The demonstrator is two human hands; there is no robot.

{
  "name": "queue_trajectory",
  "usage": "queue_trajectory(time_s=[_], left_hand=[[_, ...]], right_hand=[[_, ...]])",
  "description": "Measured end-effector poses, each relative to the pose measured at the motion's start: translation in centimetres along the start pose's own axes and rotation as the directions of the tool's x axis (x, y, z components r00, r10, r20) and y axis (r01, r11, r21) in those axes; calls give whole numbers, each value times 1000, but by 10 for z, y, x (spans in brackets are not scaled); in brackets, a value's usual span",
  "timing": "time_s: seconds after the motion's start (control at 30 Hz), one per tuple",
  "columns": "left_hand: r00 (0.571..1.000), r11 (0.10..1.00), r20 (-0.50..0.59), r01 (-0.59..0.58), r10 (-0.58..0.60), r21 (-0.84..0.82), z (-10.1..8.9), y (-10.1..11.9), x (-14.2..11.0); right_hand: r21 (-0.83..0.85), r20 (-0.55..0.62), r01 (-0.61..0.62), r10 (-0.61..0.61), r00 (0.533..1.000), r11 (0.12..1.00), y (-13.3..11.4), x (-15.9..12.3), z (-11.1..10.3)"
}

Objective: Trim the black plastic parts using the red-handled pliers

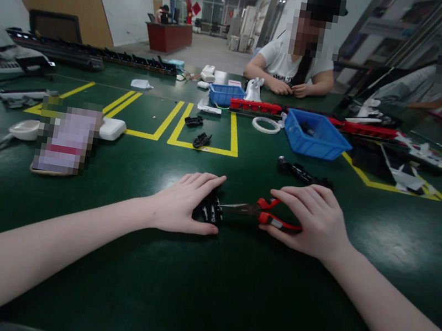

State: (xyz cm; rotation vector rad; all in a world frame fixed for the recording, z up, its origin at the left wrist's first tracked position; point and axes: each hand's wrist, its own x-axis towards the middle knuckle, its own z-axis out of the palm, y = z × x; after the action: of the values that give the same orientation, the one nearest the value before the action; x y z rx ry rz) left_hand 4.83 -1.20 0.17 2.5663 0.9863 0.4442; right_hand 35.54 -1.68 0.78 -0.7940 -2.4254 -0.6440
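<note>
My left hand (185, 202) lies over a small black plastic part (208, 211) on the green table, its fingers curled round it. My right hand (311, 219) grips the red handles of a pair of pliers (263, 214). The metal jaws of the pliers point left and reach the black part. Both forearms rest low over the table's near side.
Another black part (303, 174) lies just beyond my right hand. Two small black pieces (202, 140) sit inside yellow floor-tape lines. A blue bin (316, 136), a roll of white tape (266, 125) and red strips stand farther back. A person sits across the table; clutter lies at left.
</note>
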Motion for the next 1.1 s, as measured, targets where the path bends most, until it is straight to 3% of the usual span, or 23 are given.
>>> queue_trajectory(time_s=[0.5, 1.1], left_hand=[[996, 997, -52, 76, -76, -3, -1, 4, 2], [1000, 999, 17, -12, 11, 33, -2, 2, 2]], right_hand=[[22, 1, -76, 76, 997, 997, -1, 0, 3], [70, 12, -36, 35, 999, 997, -4, 3, 2]])
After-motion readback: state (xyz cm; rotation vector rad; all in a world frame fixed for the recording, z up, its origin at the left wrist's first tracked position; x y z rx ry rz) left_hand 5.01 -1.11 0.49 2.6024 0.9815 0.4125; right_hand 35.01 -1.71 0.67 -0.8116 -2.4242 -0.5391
